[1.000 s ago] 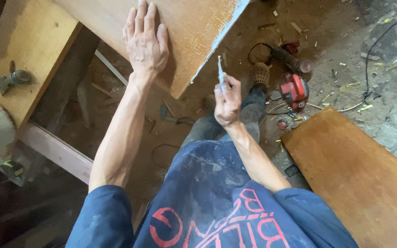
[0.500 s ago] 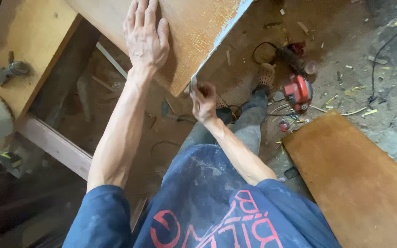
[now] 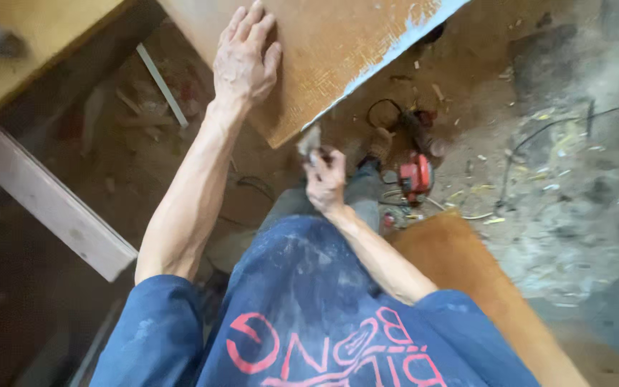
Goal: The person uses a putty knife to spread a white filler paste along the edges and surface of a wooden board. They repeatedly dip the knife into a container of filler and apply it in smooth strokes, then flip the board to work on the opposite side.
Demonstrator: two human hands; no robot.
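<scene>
- While the left hand (image 3: 243, 64) lies flat, fingers spread and gripping nothing, it presses on the top face of a brown wooden board (image 3: 338, 50) that slants across the upper middle of the view.
- That board has a rough, dull, fibrous-looking face; a pale blue-white strip (image 3: 395, 50) runs along its right-hand edge, smeared and uneven where it meets the brown.
- At the board's lower corner the right hand (image 3: 326, 178) is closed around a small pale object (image 3: 310, 137), held against the edge; what the object is cannot be told, as it is blurred.
- On the dirt floor (image 3: 539, 186) just beyond that hand lies a red power tool (image 3: 415, 174) with a dark cord (image 3: 381, 115) looped near it, among wood chips and scraps.
- A second brown board (image 3: 481, 287) lies flat at the lower right, close to the person's right arm.
- To the left, a yellowish panel (image 3: 37, 36) sits in the upper corner, with a pale wooden beam (image 3: 51, 208) slanting below it.
- Red lettering shows on the person's dusty blue shirt (image 3: 309, 315); no packages or signs can be made out elsewhere.
</scene>
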